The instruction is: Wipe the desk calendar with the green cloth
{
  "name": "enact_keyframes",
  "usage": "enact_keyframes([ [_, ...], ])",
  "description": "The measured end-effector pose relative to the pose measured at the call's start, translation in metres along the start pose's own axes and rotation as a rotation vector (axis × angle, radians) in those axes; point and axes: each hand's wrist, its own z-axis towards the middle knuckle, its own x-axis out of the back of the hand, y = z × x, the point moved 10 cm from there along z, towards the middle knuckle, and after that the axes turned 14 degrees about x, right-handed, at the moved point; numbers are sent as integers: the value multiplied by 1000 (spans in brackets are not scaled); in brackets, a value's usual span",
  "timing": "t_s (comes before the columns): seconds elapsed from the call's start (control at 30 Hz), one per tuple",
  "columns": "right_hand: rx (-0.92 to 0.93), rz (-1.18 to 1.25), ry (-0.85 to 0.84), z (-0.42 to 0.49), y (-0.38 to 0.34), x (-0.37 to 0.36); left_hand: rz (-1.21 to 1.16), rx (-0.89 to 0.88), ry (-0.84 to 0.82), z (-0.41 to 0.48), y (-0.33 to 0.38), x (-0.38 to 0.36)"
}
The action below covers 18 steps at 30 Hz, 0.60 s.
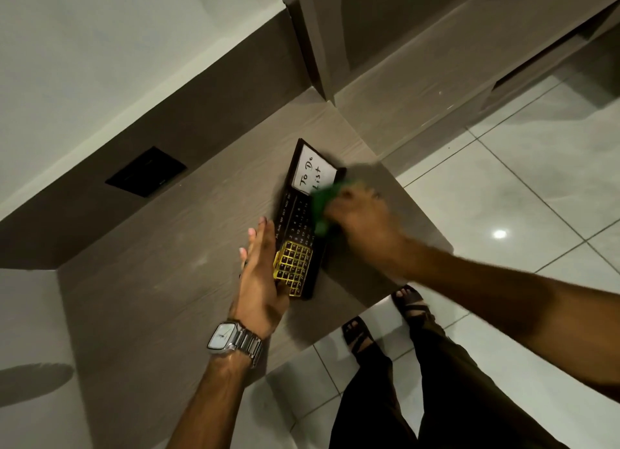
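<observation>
Grey-brown wood-grain desktop (161, 281) runs out from a pale wall, ending above glossy white floor tiles (536, 197). Near its front edge lies the desk calendar (298, 234), a long flat black board with gold month names and numerals, a gold metal grid frame (293, 266) over some dates, and a white "To Do List" panel (312, 173) at its far end.

Left hand (260, 281) is spread flat, fingers straight, its palm edge pressed against the calendar's long side; it grips nothing, and seems placed there to stop the board sliding under the rubbing. A silver metal-link wristwatch (231, 339) sits on that wrist.

Right hand (360, 220) is closed around the soft, bunched green cloth (323, 210), pressing it onto the calendar's middle beside the white panel. Both are blurred, which suggests a wiping stroke is under way.
</observation>
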Motion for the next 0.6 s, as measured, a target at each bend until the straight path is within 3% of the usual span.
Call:
enact_keyframes([
  [0.07,267,55,-241,-27,-60,-45,7,-23,-6,-2,1,0],
  [0.13,358,80,-238,-40,-73,-46,1,-30,-5,1,2,0],
  [0.27,-8,-118,58,1,23,7,-5,-55,-12,4,6,-3],
  [0.33,-109,-173,24,9,40,2,7,-54,-16,2,3,-3],
  [0.4,-60,-151,-73,1,9,-31,28,-44,-6,1,-2,-3],
  [0.47,192,-99,-172,-25,-52,-65,50,-41,-1,0,-5,-3],
  [0.53,374,-114,-254,-38,-68,-71,42,-48,-10,2,-2,-4],
  [0.6,241,-218,-219,-13,-25,-45,27,-49,-12,3,0,-3],
])
